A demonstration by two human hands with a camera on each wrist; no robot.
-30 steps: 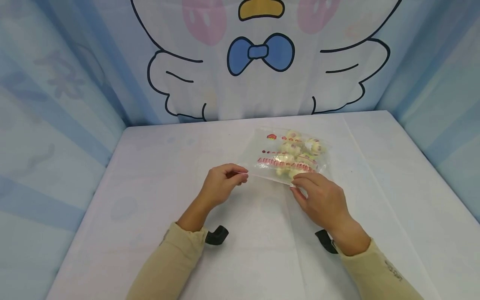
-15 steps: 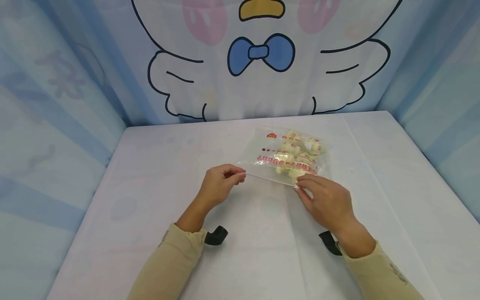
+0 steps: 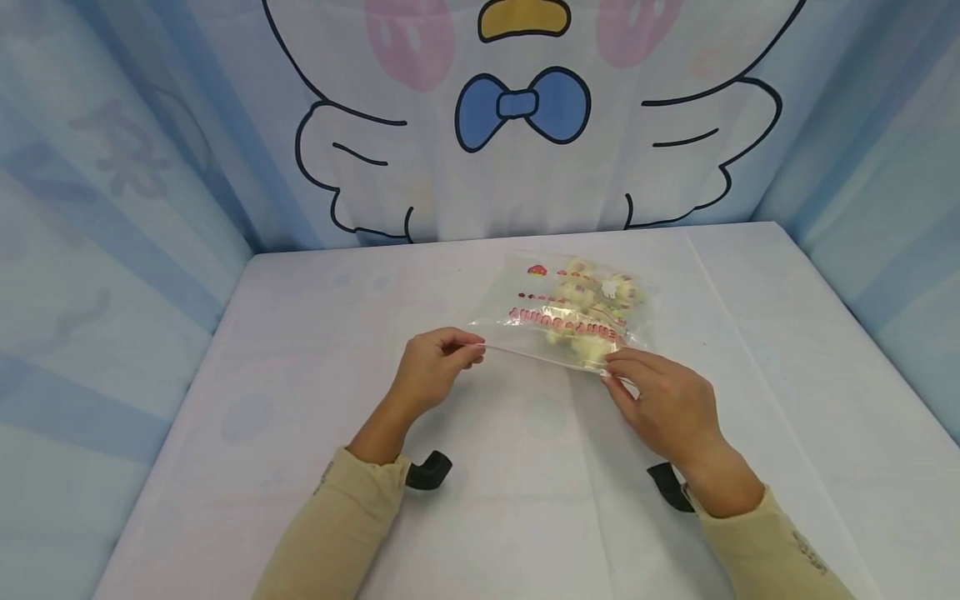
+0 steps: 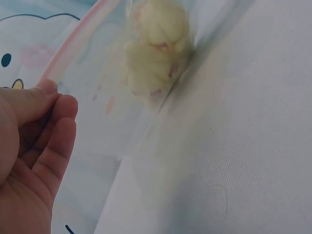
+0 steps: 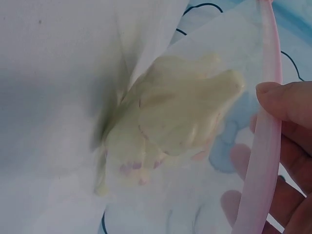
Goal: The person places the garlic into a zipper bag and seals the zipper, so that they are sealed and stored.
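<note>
A clear plastic zip bag with red printing hangs from both hands above the far part of the table. Inside it are several pale yellow pieces with small purple and red marks; their kind is hard to tell through the film. Thumb and fingers of my left hand pinch the left end of the bag's pink zip strip. My right hand pinches the same strip toward its right end, thumb on one side and fingers behind. A small white bit shows at its fingertips in the head view.
A white cloth covers the table. Behind it hangs a curtain with a cartoon figure and blue bow tie, and blue curtains stand at both sides. Black curved pieces stick out at both sleeve cuffs.
My right hand has slid right along the zip strip, widening the gap between the hands. My left hand has shifted slightly left, and the bag has moved a little left with it.
</note>
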